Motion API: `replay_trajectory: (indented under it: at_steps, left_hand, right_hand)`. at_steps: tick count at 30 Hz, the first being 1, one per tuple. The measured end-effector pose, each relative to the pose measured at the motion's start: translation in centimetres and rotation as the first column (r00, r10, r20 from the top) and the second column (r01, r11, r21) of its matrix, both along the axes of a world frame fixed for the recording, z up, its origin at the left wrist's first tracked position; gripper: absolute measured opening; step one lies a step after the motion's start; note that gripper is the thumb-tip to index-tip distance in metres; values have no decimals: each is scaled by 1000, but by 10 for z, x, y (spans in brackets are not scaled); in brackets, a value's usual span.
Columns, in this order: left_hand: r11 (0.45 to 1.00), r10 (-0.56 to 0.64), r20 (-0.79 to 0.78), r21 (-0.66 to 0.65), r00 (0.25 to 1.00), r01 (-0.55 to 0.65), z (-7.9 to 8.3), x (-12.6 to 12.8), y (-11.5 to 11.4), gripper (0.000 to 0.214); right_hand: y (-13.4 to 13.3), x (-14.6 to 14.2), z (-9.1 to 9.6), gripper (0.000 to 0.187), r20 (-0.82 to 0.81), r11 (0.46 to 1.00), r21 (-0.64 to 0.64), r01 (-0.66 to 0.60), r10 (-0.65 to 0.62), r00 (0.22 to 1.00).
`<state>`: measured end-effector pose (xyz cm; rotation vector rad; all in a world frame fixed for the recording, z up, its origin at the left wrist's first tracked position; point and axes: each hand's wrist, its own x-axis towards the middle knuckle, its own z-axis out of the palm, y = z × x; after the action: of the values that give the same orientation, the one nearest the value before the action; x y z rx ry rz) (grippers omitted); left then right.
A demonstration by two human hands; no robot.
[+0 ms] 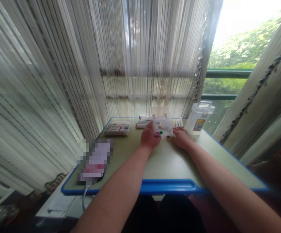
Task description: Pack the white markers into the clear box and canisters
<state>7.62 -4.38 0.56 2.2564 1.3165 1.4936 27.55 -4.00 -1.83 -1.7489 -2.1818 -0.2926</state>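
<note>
Both my arms reach across a small blue-rimmed desk by a window. My left hand rests against the left side of a small clear plastic box with coloured bits inside, fingers curled on its edge. My right hand lies palm down on the desk just right of that box, fingers pointing at it; I cannot see anything in it. A row of marker pens lies behind the left hand. More white pens lie behind the right hand.
A flat clear case sits at the far left of the desk. A tall clear container with a label stands at the far right corner. A blurred-out flat object lies near the front left. Sheer curtains hang behind.
</note>
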Motion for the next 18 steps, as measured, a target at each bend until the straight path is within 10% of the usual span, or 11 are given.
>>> replay_trajectory:
  at_steps: [18]
  left_hand:
    - [998,-12,12,-66,1000,13,-6,5,3,46]
  right_hand:
    - [-1,-16,-6,33,49,988,-2,-154,154,987]
